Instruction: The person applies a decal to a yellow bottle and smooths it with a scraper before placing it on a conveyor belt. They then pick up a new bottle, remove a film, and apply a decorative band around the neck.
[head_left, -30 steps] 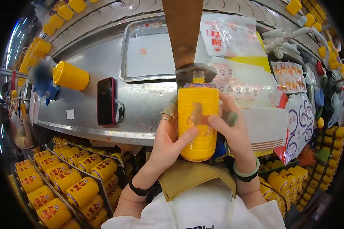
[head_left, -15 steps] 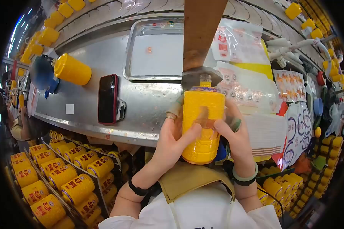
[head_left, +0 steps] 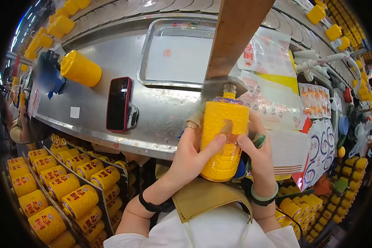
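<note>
Held in front of me is a yellow bottle (head_left: 219, 165) with a clear glass neck and a blue-patterned shoulder. It stands nearly upright, tilted a little. My left hand (head_left: 191, 151) wraps its left side, and my right hand (head_left: 258, 151) grips the right side. Both thumbs press on the front face, close together. Around the thumbs is a brownish-red patch (head_left: 231, 139), like a thin decal, on the yellow surface. Most of my other fingers are hidden behind the bottle.
A metal tray (head_left: 141, 62) with a white sheet lies on the steel table beside a phone (head_left: 118, 103). Another yellow bottle (head_left: 82, 68) stands at left. Decal sheets (head_left: 273, 89) are stacked at right, past a brown post (head_left: 235, 33). Racks of labelled bottles (head_left: 80, 200) fill the lower left.
The view has shifted slightly, so the bottle and hands appear a little further right and lower. Both hands keep their hold, thumbs still on the front.
</note>
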Demonstrator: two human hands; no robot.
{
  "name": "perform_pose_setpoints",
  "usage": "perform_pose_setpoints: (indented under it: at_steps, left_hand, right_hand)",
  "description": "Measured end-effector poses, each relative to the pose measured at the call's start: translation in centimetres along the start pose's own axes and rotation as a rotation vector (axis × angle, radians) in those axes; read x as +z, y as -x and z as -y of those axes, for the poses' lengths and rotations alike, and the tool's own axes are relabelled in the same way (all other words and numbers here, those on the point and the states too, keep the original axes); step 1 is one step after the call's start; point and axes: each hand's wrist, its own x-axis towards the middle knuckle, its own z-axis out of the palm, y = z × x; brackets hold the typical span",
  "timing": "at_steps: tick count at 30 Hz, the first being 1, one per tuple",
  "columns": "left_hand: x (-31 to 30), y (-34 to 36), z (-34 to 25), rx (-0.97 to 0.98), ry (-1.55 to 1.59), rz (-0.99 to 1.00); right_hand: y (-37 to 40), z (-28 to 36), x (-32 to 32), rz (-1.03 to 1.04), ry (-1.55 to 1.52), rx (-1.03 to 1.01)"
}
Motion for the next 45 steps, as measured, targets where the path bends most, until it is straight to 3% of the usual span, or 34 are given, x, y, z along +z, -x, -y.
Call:
perform_pose_setpoints:
  at_steps: [6, 14, 20, 27, 29, 45]
  left_hand:
    - [0.1, 0.0, 0.1, 0.025, 0.008, -0.001]
    - [0.3, 0.0, 0.2, 0.067, -0.011, -0.020]
    - [0.2, 0.0, 0.4, 0.070, -0.045, -0.032]
    - [0.2, 0.0, 0.5, 0.088, -0.063, -0.033]
    - [0.2, 0.0, 0.3, 0.055, -0.023, -0.035]
    - [-0.8, -0.1, 1.1, 0.042, 0.016, 0.034]
  right_hand:
    - [-0.4, 0.1, -0.5, -0.002, 0.026, -0.001]
    - [-2.8, 4.5, 0.8, 0.006, 0.573, -0.241]
    - [-4.1, 4.4, 1.4, 0.009, 0.802, -0.388]
    - [-4.2, 4.2, 1.5, 0.018, 0.723, -0.404]
    - [-3.9, 5.0, 1.6, 0.011, 0.557, -0.217]
    - [-2.0, 2.6, 1.4, -0.044, 0.334, -0.084]
